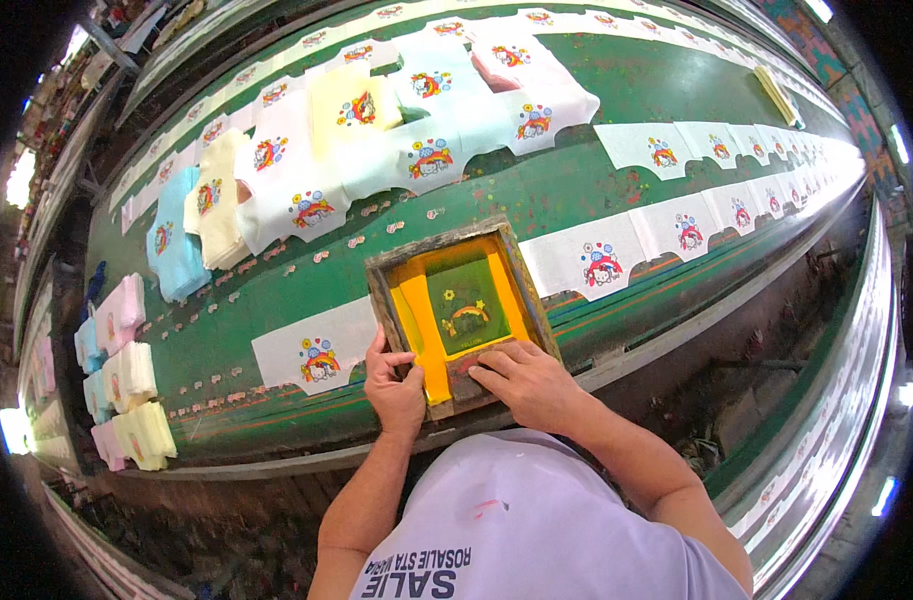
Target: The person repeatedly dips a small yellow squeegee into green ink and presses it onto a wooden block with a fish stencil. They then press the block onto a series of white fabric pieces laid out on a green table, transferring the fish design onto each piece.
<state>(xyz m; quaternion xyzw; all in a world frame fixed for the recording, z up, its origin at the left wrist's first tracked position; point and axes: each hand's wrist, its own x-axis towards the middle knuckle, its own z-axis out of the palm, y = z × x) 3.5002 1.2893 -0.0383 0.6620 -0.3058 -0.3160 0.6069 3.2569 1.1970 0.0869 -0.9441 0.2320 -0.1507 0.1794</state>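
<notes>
A wooden-framed printing screen (525,290) with yellow ink and a small rainbow design sits on the green table (232,355), between white printed fabric pieces (277,350). My left hand (395,390) grips the screen's left edge near its lower corner, fingers curled on the wood. At the screen's lower end my right hand (517,380) is closed over a squeegee (460,373), whose handle is mostly under my fingers. Whatever lies directly beneath the screen is hidden.
Rows of printed white pieces (657,230) run to the right. Overlapping pastel shirt panels (437,150) cover the far side. Folded stacks (147,435) stand at the left end. A pale bar-like object (777,98) lies at upper right. The table's near edge (227,465) crosses before my body.
</notes>
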